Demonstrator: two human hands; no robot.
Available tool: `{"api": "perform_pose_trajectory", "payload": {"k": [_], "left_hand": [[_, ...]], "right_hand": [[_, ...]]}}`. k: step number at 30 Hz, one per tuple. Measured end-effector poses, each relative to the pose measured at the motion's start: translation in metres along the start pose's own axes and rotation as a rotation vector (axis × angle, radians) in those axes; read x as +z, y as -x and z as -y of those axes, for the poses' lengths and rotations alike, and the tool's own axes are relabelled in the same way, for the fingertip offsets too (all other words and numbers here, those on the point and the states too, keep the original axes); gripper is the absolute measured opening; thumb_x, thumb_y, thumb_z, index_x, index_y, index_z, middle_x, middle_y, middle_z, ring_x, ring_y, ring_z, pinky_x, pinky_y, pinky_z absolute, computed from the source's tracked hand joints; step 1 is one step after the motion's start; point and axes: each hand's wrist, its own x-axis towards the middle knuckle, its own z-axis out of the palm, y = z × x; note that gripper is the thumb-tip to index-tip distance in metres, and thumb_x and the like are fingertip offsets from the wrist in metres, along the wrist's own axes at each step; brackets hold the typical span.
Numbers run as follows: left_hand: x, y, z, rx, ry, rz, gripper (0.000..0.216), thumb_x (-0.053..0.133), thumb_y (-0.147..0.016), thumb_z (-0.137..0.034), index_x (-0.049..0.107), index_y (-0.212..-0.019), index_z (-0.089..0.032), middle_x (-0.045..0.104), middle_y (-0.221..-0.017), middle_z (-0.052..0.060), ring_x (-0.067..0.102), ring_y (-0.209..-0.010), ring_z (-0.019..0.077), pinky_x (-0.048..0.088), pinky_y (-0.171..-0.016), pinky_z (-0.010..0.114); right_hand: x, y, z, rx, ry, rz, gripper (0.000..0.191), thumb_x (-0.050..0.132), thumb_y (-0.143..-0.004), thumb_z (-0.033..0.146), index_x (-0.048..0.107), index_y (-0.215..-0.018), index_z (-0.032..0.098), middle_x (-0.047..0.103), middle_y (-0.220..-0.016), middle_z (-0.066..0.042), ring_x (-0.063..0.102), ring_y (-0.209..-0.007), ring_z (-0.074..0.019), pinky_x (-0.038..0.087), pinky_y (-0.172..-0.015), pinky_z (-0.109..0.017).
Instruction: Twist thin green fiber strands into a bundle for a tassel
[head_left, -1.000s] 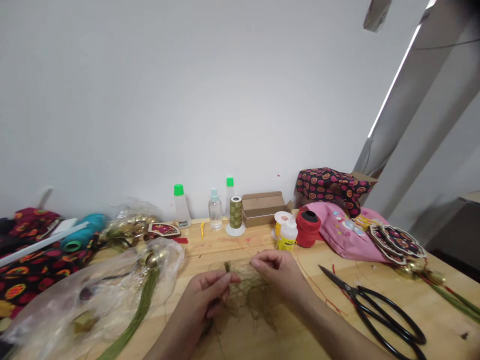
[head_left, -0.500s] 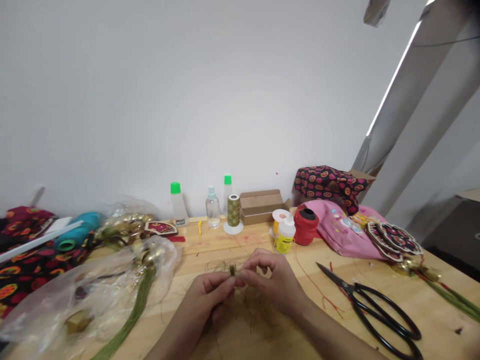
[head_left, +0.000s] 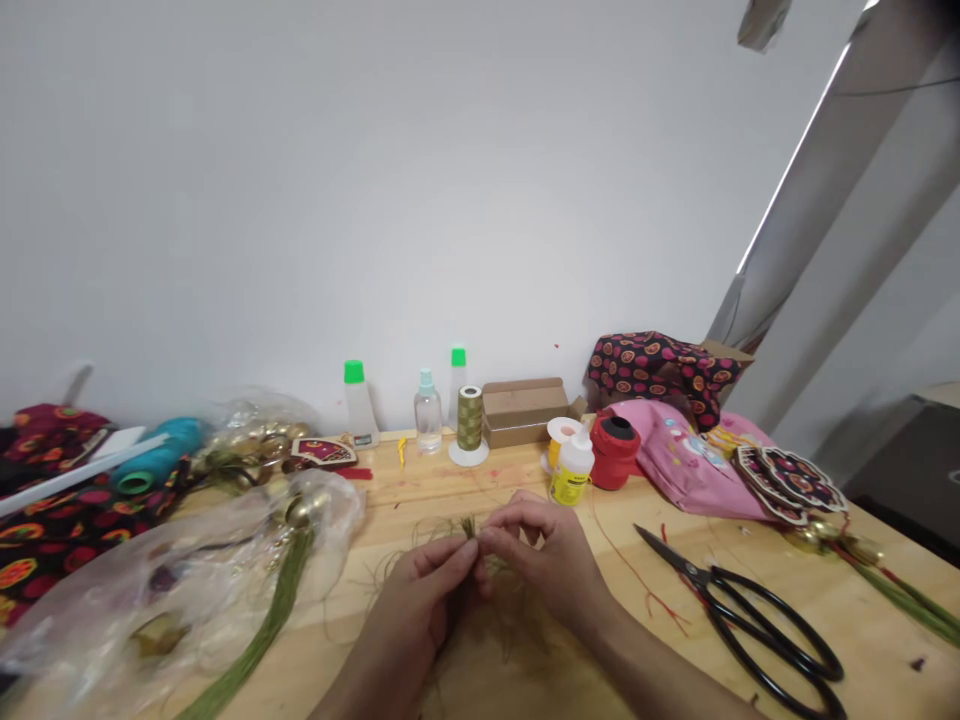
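My left hand [head_left: 435, 590] pinches a small bundle of olive-green threads [head_left: 468, 526], whose cut ends stick up above the thumb. Close against it, my right hand [head_left: 544, 555] has thumb and forefinger pressed together beside the bundle; whatever lies between those fingertips is too small to make out. Loose green thread strands [head_left: 409, 540] lie on the wooden table [head_left: 420, 490] around both hands. The lower part of the bundle is hidden behind my left fingers.
Black scissors [head_left: 705, 580] lie at the right, blades toward the middle. A glue bottle [head_left: 573, 468], a red thread spool [head_left: 616, 450] and a green thread spool [head_left: 470, 420] stand behind my hands. A plastic bag [head_left: 202, 590] with a green tassel [head_left: 262, 640] spreads at the left.
My left hand has shifted slightly right and up, and its thumb now lies higher over the bundle. More thread ends show above it. The right hand stays nearly in place.
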Motion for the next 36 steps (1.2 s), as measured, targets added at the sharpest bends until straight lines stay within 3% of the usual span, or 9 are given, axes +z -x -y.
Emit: {"api": "perform_pose_trajectory", "payload": {"k": [12, 16, 20, 22, 24, 27, 29, 33, 36], "left_hand": [[-0.009, -0.004, 0.006, 0.009, -0.201, 0.038, 0.022, 0.061, -0.066, -0.031, 0.062, -0.051, -0.014, 0.049, -0.046, -0.002, 0.038, -0.049, 0.0099, 0.026, -0.05, 0.023], [-0.007, -0.004, 0.003, -0.045, -0.21, -0.063, 0.018, 0.063, -0.064, -0.031, 0.065, -0.057, -0.015, 0.053, -0.048, -0.001, 0.043, -0.047, 0.0108, 0.03, -0.047, 0.023], [-0.003, 0.001, -0.008, 0.166, -0.395, -0.169, 0.012, 0.063, -0.064, -0.028, 0.069, -0.062, -0.018, 0.062, -0.092, 0.007, 0.053, -0.09, 0.0212, 0.038, -0.073, 0.026], [-0.001, 0.003, -0.013, 0.278, -0.45, -0.203, 0.008, 0.064, -0.063, -0.024, 0.069, -0.059, -0.019, 0.054, -0.112, 0.007, 0.038, -0.112, 0.0225, 0.03, -0.088, 0.024], [-0.001, 0.004, -0.015, 0.274, -0.35, -0.204, 0.008, 0.064, -0.063, -0.023, 0.069, -0.059, -0.018, 0.054, -0.114, 0.007, 0.036, -0.115, 0.0224, 0.029, -0.091, 0.024], [-0.003, 0.004, -0.017, 0.185, 0.046, -0.181, 0.008, 0.065, -0.063, -0.022, 0.067, -0.061, -0.015, 0.063, -0.09, 0.007, 0.054, -0.091, 0.0203, 0.043, -0.079, 0.028], [-0.007, 0.005, -0.022, 0.179, 0.28, -0.199, 0.004, 0.063, -0.064, -0.016, 0.064, -0.062, -0.013, 0.059, -0.064, 0.001, 0.055, -0.059, 0.0101, 0.049, -0.063, 0.024], [-0.022, 0.008, -0.042, 0.253, 0.431, -0.235, 0.011, 0.05, -0.071, -0.003, 0.058, -0.066, -0.01, 0.04, -0.048, -0.007, 0.032, -0.032, -0.0005, 0.031, -0.029, 0.009], [-0.035, 0.01, -0.056, 0.344, 0.38, -0.315, 0.014, 0.047, -0.073, -0.003, 0.056, -0.067, -0.011, 0.039, -0.049, -0.007, 0.03, -0.031, -0.0001, 0.025, -0.025, 0.008]], "right_hand": [[-0.001, -0.001, -0.002, 0.083, -0.062, 0.021, 0.008, 0.06, -0.066, 0.019, 0.063, -0.06, 0.015, 0.05, -0.052, 0.003, 0.041, -0.05, -0.0084, 0.033, -0.048, -0.021], [-0.003, -0.003, -0.004, 0.118, -0.119, -0.022, 0.017, 0.054, -0.072, 0.027, 0.063, -0.066, 0.014, 0.057, -0.063, -0.001, 0.05, -0.06, -0.0123, 0.038, -0.055, -0.023], [0.0, 0.001, 0.001, 0.062, -0.135, 0.086, 0.02, 0.049, -0.076, 0.029, 0.063, -0.085, 0.017, 0.062, -0.084, -0.005, 0.054, -0.077, -0.0159, 0.041, -0.065, -0.026], [0.005, 0.005, 0.004, -0.01, -0.097, 0.197, 0.017, 0.05, -0.076, 0.029, 0.062, -0.083, 0.019, 0.061, -0.076, -0.001, 0.053, -0.071, -0.0137, 0.04, -0.062, -0.024], [0.01, 0.007, 0.005, -0.079, -0.043, 0.273, 0.015, 0.05, -0.077, 0.027, 0.061, -0.072, 0.018, 0.055, -0.063, 0.002, 0.049, -0.062, -0.0114, 0.038, -0.059, -0.021], [0.014, 0.008, -0.002, -0.193, 0.115, 0.34, 0.025, 0.049, -0.078, 0.025, 0.058, -0.056, 0.018, 0.048, -0.051, 0.004, 0.045, -0.055, -0.0103, 0.035, -0.056, -0.021], [0.014, 0.007, -0.01, -0.292, 0.269, 0.39, 0.026, 0.05, -0.078, 0.026, 0.061, -0.056, 0.019, 0.049, -0.049, 0.004, 0.045, -0.053, -0.0102, 0.034, -0.059, -0.022], [0.006, 0.005, -0.02, -0.387, 0.485, 0.485, 0.011, 0.058, -0.073, 0.026, 0.068, -0.074, 0.021, 0.062, -0.062, 0.0, 0.051, -0.06, -0.0116, 0.035, -0.064, -0.023], [-0.007, 0.003, -0.02, -0.377, 0.569, 0.569, 0.009, 0.061, -0.07, 0.024, 0.069, -0.075, 0.023, 0.062, -0.065, -0.001, 0.053, -0.064, -0.0129, 0.036, -0.061, -0.022]]}}
